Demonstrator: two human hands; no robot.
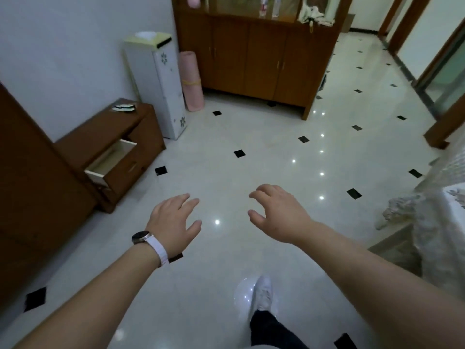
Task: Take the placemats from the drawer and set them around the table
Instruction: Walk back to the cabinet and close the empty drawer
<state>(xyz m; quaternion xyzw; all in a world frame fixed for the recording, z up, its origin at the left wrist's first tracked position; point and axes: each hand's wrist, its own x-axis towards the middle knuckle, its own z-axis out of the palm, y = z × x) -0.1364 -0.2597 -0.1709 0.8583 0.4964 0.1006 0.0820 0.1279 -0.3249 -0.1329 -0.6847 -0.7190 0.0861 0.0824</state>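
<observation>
Left hand (173, 217) & right hand (279, 212) both open, empty, held out mid-frame; drawer (110, 159) at left pulled open, prob. for reaching placemats.

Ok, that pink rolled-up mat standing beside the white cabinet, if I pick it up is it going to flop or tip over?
The pink rolled foam-looking mat probably stays fairly stiff, since a yellow band holds the roll tight. It looks light for its size. Standing on end and leaning against the white cabinet, it would likely tip if nudged.
</observation>
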